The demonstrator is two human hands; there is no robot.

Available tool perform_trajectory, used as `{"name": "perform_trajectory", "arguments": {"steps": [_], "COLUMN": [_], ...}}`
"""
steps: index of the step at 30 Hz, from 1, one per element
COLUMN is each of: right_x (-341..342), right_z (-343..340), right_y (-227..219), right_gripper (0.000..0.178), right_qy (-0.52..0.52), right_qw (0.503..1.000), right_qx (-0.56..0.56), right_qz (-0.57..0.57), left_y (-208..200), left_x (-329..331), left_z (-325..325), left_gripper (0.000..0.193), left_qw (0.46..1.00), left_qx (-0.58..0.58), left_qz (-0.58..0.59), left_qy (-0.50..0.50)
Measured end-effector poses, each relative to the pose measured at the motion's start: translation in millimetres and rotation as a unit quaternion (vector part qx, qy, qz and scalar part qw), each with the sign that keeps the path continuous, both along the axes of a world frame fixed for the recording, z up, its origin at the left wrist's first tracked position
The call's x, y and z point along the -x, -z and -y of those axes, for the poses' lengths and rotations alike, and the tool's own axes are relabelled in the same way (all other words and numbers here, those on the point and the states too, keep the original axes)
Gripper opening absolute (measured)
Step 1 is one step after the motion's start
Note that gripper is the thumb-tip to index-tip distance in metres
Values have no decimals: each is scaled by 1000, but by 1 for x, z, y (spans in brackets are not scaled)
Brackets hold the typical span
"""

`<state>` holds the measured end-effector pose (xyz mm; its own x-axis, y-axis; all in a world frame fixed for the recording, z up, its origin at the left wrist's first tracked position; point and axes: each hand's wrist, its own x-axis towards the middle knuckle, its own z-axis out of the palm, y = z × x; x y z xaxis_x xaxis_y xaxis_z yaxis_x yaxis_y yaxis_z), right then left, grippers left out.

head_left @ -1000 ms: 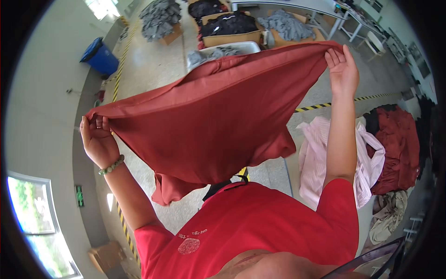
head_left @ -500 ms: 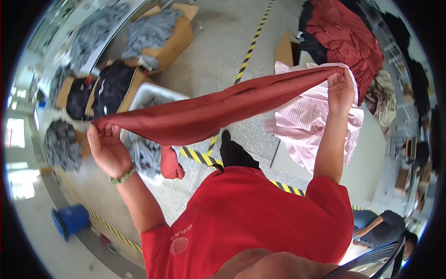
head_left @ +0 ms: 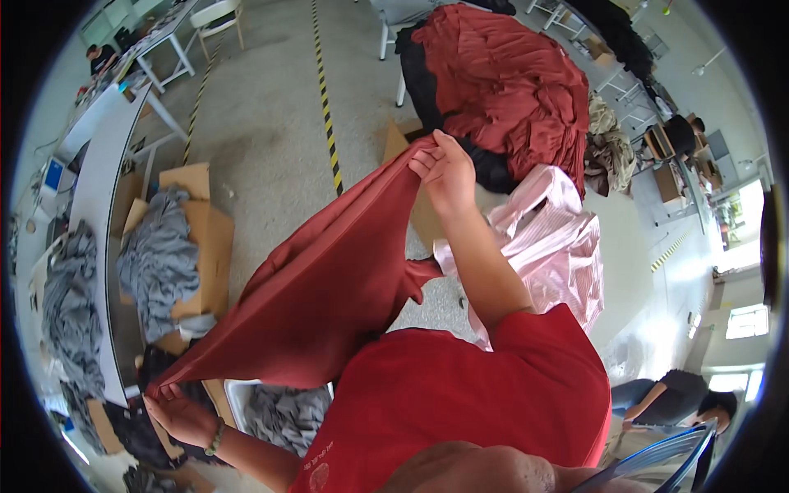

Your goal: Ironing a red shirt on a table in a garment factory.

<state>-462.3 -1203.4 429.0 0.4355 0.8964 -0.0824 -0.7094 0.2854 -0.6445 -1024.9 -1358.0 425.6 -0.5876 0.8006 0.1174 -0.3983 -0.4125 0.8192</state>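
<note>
In mid-air before the red shirt (head_left: 477, 378), a red cloth (head_left: 329, 296) slants between two hands, its long upper edge drawn out and the rest sagging toward the shirt. The left hand (head_left: 181, 417), with a bracelet (head_left: 216, 437) at the wrist, is clamped on the cloth's lower left corner; the right hand (head_left: 446, 174), farther forward, pinches its upper right corner. Below the cloth's lower edge shows a white tub (head_left: 237, 403) holding grey clothes (head_left: 288, 416). At the left edge of a pale table (head_left: 629, 263), a pink striped cloth (head_left: 561, 251) lies crumpled beside the right forearm. Beyond it rises a red heap (head_left: 509, 90) with black fabric (head_left: 421, 90) under its left side and beige fabric (head_left: 606, 156) to its right. Well apart on the left, an open box (head_left: 215, 267) of grey fabric (head_left: 164, 263) stands just beside the right edge of a white bench (head_left: 97, 197).
</note>
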Motion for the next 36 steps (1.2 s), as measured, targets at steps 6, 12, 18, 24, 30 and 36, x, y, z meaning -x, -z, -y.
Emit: {"name": "perform_trajectory", "arguments": {"steps": [6,12,18,24,30,36], "right_x": [-13,-49,-70,-74,-28,99], "right_z": [-173,-331,-478,-735,-1056,-1354], "right_y": [-17,-25,-36,-4,-20,-49], "right_gripper": [7,7,10,10,15,17], "right_qy": [63,169,300,189,-54,-204], "right_qw": [997,984,953,976,993,965], "right_qx": [11,-28,-40,-108,-105,-162], "right_qz": [31,47,-4,7,-1,33], "left_y": [25,41,8,28,-4,0], "left_x": [1,-32,-85,-61,-17,41], "left_z": [-231,-536,-820,-1009,-1137,-1245], "left_gripper": [26,23,22,28,15,11], "left_qw": [991,980,963,964,994,991], "left_qx": [-42,-30,-7,-72,-32,-61], "left_qz": [30,67,56,63,99,41], "left_qy": [126,183,263,247,32,-108]}}
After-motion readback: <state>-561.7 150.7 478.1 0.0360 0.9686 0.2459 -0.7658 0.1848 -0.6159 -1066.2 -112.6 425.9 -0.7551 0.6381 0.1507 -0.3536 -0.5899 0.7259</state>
